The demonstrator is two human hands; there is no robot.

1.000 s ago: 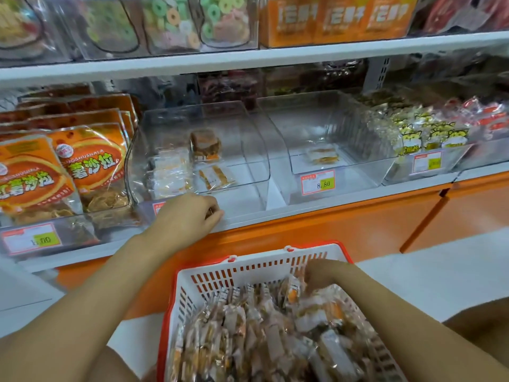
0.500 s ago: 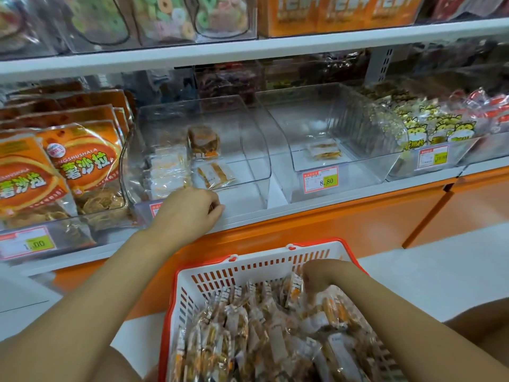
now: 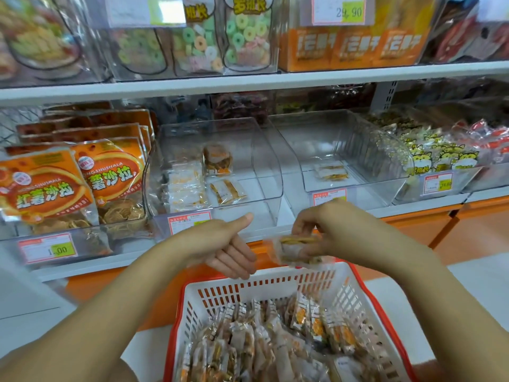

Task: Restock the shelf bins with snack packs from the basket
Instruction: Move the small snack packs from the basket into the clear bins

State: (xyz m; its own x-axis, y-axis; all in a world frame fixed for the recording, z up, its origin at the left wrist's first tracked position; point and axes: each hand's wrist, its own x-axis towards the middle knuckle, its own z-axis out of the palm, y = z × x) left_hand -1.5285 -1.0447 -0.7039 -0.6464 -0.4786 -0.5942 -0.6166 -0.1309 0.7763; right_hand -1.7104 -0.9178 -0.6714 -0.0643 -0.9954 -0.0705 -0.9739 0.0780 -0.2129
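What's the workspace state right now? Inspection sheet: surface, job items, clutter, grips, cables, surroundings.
Surface: white shelf ledge carrying clear bins with price tags.
Job's things: basket piled with snack packs; left bin and right bin each hold only a few packs; held pack above the basket's far rim.
Clutter: nothing seen.
Grips: left hand open, fingers straight, empty; right hand pinches the held pack.
Cables: nothing seen.
Surroundings: orange bags at left, candy-ring bags on the upper shelf.
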